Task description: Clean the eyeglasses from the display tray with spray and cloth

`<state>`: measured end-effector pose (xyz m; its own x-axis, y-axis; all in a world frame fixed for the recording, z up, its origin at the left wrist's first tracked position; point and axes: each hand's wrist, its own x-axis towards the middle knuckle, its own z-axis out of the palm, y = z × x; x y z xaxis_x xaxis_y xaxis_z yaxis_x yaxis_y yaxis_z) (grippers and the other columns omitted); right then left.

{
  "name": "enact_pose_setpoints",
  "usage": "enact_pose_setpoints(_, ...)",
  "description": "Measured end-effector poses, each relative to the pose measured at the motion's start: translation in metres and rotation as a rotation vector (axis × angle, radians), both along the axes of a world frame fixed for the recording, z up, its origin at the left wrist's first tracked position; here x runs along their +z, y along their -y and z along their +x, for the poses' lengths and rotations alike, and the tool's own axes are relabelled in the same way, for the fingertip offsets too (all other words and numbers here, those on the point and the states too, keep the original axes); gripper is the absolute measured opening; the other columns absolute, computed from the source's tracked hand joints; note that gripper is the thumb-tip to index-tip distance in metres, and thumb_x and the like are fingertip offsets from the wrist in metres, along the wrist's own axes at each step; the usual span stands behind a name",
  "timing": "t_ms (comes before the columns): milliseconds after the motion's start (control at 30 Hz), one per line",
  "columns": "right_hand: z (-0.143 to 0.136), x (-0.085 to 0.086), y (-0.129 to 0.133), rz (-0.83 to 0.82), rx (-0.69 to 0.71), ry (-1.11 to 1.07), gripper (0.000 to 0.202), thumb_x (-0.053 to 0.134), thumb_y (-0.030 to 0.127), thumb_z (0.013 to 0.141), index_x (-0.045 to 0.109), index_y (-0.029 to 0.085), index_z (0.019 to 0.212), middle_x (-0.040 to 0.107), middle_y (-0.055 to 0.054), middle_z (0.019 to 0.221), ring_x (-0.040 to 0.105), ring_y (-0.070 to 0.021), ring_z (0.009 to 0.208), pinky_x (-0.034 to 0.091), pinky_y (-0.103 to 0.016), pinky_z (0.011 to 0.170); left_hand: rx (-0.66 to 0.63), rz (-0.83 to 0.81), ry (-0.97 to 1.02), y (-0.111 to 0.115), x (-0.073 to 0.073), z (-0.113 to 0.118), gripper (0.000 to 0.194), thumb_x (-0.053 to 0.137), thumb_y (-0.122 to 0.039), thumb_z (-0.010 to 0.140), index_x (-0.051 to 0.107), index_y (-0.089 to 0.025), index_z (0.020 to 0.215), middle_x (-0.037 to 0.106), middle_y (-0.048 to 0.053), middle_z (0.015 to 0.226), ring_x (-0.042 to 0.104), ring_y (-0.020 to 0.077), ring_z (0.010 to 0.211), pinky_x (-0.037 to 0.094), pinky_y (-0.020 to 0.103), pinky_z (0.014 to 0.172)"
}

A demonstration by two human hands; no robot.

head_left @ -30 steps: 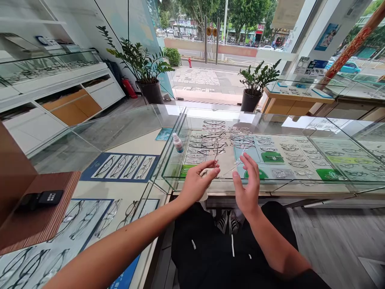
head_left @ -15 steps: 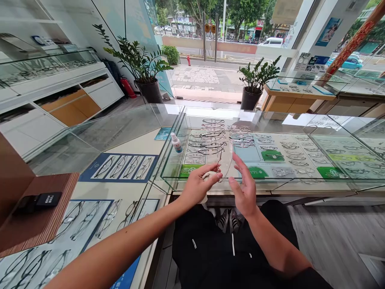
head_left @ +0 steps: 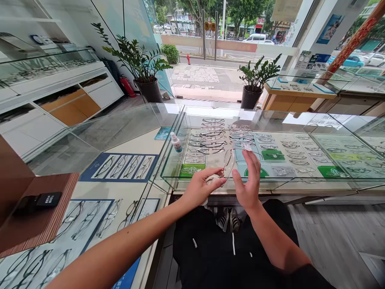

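Above the front of the glass counter, my left hand (head_left: 202,185) pinches a pair of thin-framed eyeglasses (head_left: 228,159). A bunched white cloth (head_left: 212,179) is tucked in the same hand. On the other side of the eyeglasses is my right hand (head_left: 249,182), its fingers stretched upward and the thumb apart. Whether its fingertips touch the frame, I cannot tell. A small whitish piece (head_left: 246,147) shows at those fingertips; its kind is unclear. To the left, a small white spray bottle (head_left: 176,142) stands on the counter glass.
Rows of eyeglasses (head_left: 212,134) lie inside the glass display counter (head_left: 288,185). A brown wooden stand (head_left: 45,216) is at the left. Potted plants (head_left: 150,90) flank the glass door beyond, with a fire extinguisher (head_left: 128,87) by the left one.
Both hands and the eyeglasses have shifted slightly to the right. The eyeglasses have turned, and the right hand's fingers have risen a little.
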<state>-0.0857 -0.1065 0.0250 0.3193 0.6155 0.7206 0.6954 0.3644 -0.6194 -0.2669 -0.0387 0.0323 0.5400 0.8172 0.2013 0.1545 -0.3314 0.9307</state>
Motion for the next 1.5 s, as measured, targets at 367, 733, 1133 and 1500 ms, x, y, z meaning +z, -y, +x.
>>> enact_pose_setpoints(367,0.017,0.000,-0.010,-0.041,-0.019,-0.105,0.049,0.058,0.036,0.103,0.058,0.027,0.151,0.064,-0.010,0.118,0.063,-0.0286,0.112,0.051,-0.051,0.101,0.020,0.018,-0.010,-0.001,-0.001,0.001,0.034,0.078,-0.047,0.092,0.083,-0.022,0.114,0.084,0.007,0.107,0.077,0.0251,0.104,0.057,0.040,0.104)
enact_pose_setpoints(733,0.018,-0.003,-0.004,-0.251,0.045,-0.220,0.044,0.060,0.037,0.101,0.071,0.020,0.140,0.060,0.001,0.079,0.059,-0.0195,0.077,0.052,-0.041,0.089,0.089,-0.043,0.009,-0.004,-0.011,0.001,0.039,0.080,-0.050,0.089,0.083,-0.020,0.115,0.084,0.010,0.114,0.076,0.0280,0.112,0.056,0.042,0.106)
enact_pose_setpoints(1133,0.006,-0.006,-0.005,-0.352,0.239,-0.350,0.049,0.061,0.040,0.102,0.072,0.019,0.145,0.055,0.002,0.075,0.054,-0.0163,0.072,0.055,-0.033,0.077,0.070,-0.008,-0.009,-0.008,-0.014,0.001,0.033,0.078,-0.048,0.091,0.083,-0.022,0.112,0.082,0.007,0.105,0.075,0.0249,0.105,0.056,0.039,0.103)
enact_pose_setpoints(1500,0.001,-0.007,-0.009,-0.364,0.301,-0.376,0.047,0.063,0.039,0.103,0.072,0.018,0.145,0.058,0.002,0.078,0.056,-0.0154,0.073,0.054,-0.031,0.074,0.051,0.035,-0.012,-0.010,-0.021,0.001,0.036,0.077,-0.047,0.094,0.083,-0.022,0.118,0.082,0.008,0.109,0.075,0.0243,0.106,0.057,0.038,0.101)
